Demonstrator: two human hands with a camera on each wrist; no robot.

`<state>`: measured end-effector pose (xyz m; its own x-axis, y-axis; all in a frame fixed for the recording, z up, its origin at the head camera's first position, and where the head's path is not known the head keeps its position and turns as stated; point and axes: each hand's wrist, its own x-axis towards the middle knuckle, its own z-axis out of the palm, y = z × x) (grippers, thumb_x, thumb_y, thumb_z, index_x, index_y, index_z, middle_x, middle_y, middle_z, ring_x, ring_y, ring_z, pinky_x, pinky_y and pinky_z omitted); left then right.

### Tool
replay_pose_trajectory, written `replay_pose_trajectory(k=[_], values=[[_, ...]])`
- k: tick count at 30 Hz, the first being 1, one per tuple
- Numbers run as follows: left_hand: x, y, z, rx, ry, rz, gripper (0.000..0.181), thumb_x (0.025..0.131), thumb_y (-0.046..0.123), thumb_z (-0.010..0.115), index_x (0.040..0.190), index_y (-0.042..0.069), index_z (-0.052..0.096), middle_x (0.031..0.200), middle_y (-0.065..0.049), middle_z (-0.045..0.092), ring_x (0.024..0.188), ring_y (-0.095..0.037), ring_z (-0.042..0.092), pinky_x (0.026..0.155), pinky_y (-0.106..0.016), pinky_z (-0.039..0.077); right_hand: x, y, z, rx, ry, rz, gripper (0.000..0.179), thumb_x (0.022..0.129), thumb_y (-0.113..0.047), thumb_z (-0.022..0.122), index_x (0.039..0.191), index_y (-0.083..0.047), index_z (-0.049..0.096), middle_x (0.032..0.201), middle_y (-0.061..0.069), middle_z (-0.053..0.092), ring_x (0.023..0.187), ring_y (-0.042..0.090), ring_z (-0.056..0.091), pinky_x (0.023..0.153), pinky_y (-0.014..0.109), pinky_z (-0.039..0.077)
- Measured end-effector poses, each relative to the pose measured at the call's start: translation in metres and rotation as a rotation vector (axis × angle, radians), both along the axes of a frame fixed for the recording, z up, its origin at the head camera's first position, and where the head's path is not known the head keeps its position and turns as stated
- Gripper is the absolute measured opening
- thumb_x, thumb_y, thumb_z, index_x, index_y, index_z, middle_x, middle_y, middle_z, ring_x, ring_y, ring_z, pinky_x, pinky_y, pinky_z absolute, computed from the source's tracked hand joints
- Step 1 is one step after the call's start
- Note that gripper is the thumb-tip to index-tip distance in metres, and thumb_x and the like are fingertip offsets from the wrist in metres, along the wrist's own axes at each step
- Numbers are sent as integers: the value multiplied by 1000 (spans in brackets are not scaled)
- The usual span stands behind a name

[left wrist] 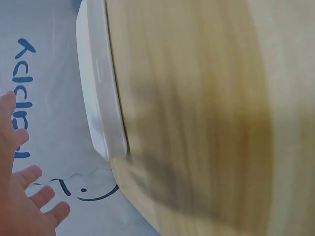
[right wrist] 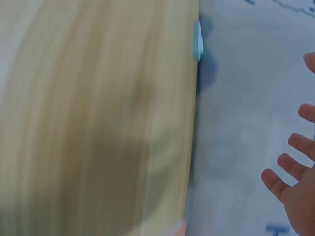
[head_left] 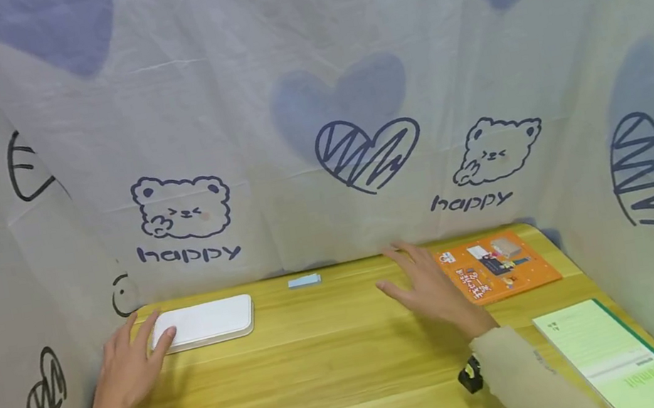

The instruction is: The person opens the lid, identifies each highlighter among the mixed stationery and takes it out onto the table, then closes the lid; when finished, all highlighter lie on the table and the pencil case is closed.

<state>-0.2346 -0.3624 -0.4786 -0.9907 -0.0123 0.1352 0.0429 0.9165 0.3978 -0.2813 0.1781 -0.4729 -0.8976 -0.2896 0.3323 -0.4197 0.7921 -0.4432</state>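
Note:
A white flat rectangular case (head_left: 204, 323) with rounded corners lies at the back left of the wooden table (head_left: 305, 381). My left hand (head_left: 128, 371) hovers at its left end, fingers spread; the left wrist view shows the hand (left wrist: 29, 196) apart from the case (left wrist: 96, 83). My right hand (head_left: 425, 288) is held over the back right of the table, fingers extended, holding nothing. Nearest to it is an orange booklet (head_left: 500, 267), partly behind the hand. A small light-blue block (head_left: 304, 281) lies at the back edge between the hands.
A pale green notebook (head_left: 618, 350) marked "Gambit" lies along the right edge. White cloth (head_left: 258, 100) printed with hearts and bears hangs behind the table and at both sides. Dark straps (head_left: 470, 375) sit at both wrists.

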Motion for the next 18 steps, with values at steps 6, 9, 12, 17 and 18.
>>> replay_pose_trajectory(k=[6, 9, 12, 17, 18], values=[[-15, -5, 6, 26, 29, 1, 75, 116, 58, 39, 166, 3, 39, 171, -40, 19, 148, -72, 20, 111, -91, 23, -13, -59, 4, -66, -44, 132, 66, 108, -49, 64, 163, -15, 49, 173, 15, 38, 160, 41, 35, 128, 68, 33], [-20, -10, 7, 55, 15, 13, 75, 116, 58, 40, 168, 4, 37, 173, -39, 15, 150, -71, 18, 111, -91, 23, -17, -88, 3, -86, -69, 178, 64, 109, -49, 62, 163, -16, 49, 172, 15, 39, 160, 40, 36, 128, 66, 35], [-24, -15, 7, 87, -12, 22, 76, 116, 57, 40, 170, 5, 33, 175, -38, 9, 152, -71, 15, 111, -93, 21, -20, -117, 3, -101, -106, 210, 63, 110, -50, 60, 163, -18, 50, 172, 14, 40, 160, 38, 36, 128, 64, 36], [-30, -21, 5, 126, -41, 20, 75, 116, 55, 42, 171, 5, 30, 176, -38, 5, 153, -72, 12, 111, -93, 19, -23, -160, 5, -102, -156, 232, 61, 111, -49, 58, 164, -21, 49, 172, 11, 40, 160, 33, 37, 130, 59, 36], [-31, -22, 4, 133, -44, 22, 75, 116, 55, 43, 171, 5, 31, 176, -38, 5, 153, -71, 12, 112, -93, 19, -24, -169, 4, -105, -158, 236, 61, 111, -49, 58, 164, -20, 49, 171, 11, 42, 159, 32, 38, 130, 58, 36]])
